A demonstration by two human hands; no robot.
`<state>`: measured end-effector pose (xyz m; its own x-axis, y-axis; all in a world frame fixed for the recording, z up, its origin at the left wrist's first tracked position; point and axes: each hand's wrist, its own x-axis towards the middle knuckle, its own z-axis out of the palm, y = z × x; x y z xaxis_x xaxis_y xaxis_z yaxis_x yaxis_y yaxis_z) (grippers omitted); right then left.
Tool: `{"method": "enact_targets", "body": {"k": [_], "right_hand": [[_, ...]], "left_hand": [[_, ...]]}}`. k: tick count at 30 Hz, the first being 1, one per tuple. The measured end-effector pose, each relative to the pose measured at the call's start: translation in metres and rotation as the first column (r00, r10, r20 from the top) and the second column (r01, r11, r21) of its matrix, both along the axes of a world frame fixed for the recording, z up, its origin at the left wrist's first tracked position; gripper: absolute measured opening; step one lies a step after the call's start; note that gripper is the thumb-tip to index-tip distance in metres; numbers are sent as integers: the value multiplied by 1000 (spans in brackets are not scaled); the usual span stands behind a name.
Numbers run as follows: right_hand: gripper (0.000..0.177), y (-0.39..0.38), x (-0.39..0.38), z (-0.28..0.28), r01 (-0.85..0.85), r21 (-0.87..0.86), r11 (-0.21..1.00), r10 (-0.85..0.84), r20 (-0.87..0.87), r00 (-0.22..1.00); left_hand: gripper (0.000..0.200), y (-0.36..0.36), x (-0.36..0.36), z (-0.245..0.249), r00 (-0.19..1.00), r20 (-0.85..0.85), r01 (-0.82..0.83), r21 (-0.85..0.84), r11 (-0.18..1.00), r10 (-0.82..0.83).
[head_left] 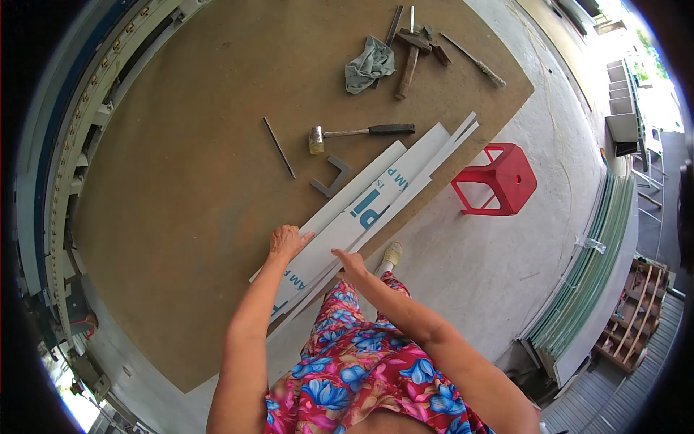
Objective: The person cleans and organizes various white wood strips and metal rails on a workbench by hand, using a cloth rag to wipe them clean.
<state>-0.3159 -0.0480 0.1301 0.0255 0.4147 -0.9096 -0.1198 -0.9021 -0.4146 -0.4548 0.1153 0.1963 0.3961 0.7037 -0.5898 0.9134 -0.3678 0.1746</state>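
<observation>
Long white panels with blue printing [347, 224] lie diagonally along the near right edge of the brown table [181, 181]. My left hand [287, 241] rests on the panels' far left edge, its fingers bent over that edge; whether it grips the edge is unclear. At the near right edge of the panels is my right hand [350, 262], with a finger or thumb on the printed face and the other fingers hidden underneath or behind. Just beyond the panels are a grey U-shaped piece [332, 177] and a mallet with a black handle [365, 132].
A thin dark rod [279, 147] lies left of the mallet. Farther back are a grey cloth [370, 65], a wooden-handled hammer [409, 69] and a rod with a wrapped handle [473, 60]. A red stool [499, 179] stands beside the table. Stacked sheets [585, 267] stand at the right.
</observation>
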Motion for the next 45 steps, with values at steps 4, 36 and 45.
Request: {"method": "enact_targets", "body": {"k": [4,36,45], "right_hand": [[54,38,3,37,339,-392,855,-416,-130,900],[36,22,38,37,297,-150,943,-300,2,954],[42,24,68,18,85,-53,995,-88,-42,995]], "left_hand": [[54,4,5,2,996,-77,-42,-9,999,41],[109,-115,22,23,987,157,-60,150,987,36],[115,-108,31,30,989,146,30,60,998,-38]]}}
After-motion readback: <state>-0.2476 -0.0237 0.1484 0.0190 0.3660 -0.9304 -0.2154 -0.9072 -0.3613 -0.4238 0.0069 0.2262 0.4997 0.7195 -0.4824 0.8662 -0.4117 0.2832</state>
